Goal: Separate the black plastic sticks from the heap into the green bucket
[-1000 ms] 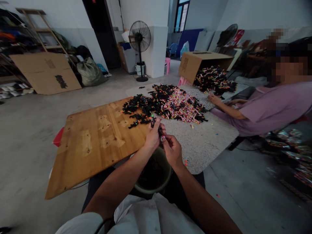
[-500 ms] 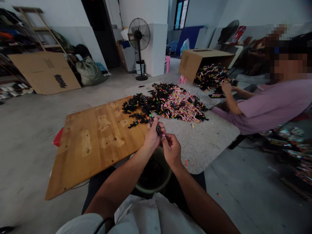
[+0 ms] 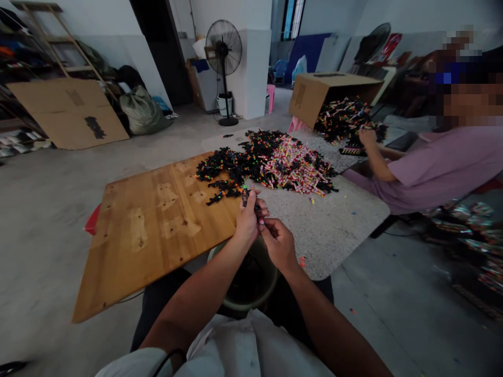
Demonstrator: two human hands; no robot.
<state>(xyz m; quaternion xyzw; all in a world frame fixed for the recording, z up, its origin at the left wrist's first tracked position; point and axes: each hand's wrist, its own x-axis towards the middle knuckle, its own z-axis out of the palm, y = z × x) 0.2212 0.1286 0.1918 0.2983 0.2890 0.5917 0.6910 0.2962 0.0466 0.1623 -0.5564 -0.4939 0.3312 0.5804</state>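
Note:
My left hand [image 3: 247, 219] pinches a small black part [image 3: 245, 198] with coloured tips, held upright above the table edge. My right hand [image 3: 278, 242] meets it from the right, its fingertips closed on a tiny pink piece at the same part. Both hands hover over a round green bucket [image 3: 220, 253] between my knees. Just beyond them lies a heap of black parts with orange and green tips [image 3: 228, 167] and a heap of pink and white pieces [image 3: 293, 168].
A wooden board [image 3: 153, 220] and a speckled stone tabletop [image 3: 334, 225] carry the heaps. A person in a purple shirt [image 3: 444, 167] sits at the right, one hand at another pile [image 3: 346, 123] spilling from a cardboard box [image 3: 318, 91]. A standing fan [image 3: 225, 52] is behind.
My hands stayed together on the small part, shifting slightly. The person at the right moved a hand from the table edge up to the far pile.

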